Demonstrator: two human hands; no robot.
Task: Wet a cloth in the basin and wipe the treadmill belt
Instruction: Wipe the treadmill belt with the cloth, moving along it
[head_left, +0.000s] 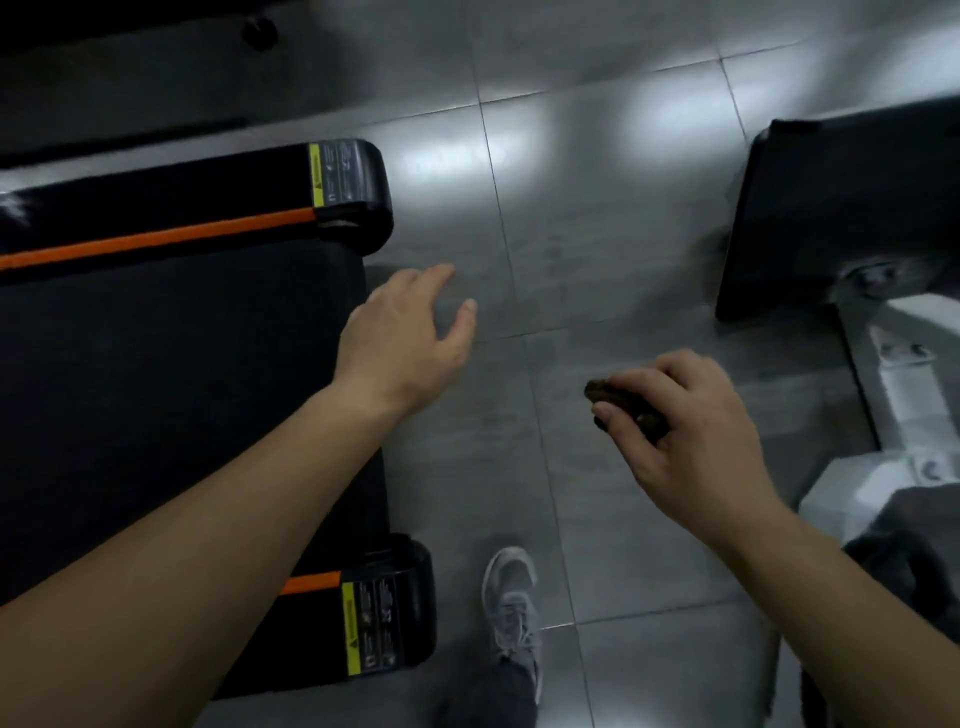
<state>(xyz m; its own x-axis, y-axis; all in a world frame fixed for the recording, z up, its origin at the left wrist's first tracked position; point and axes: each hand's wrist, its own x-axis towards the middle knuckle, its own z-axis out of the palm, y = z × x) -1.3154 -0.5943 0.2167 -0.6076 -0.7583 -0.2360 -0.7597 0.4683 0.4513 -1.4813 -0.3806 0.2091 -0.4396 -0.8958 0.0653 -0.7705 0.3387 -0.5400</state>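
Right hand (691, 431) grips a dark wadded cloth (623, 405), mostly hidden by its fingers, above the tiled floor (597, 208). Left hand (410, 332), fingers relaxed, hovers past the treadmill belt (171, 374), cut off at left.

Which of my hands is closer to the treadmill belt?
Left. The left hand is at the end edge of the treadmill belt; the right hand, gripping a dark cloth, is farther away over the floor tiles.

Dim, grey cast. Soft glare patches on floor tiles (457, 150), far centre and far right; treadmill belt (156, 364) near-black, detail lost. Motion blur throughout; edges bend, far left corner smeared
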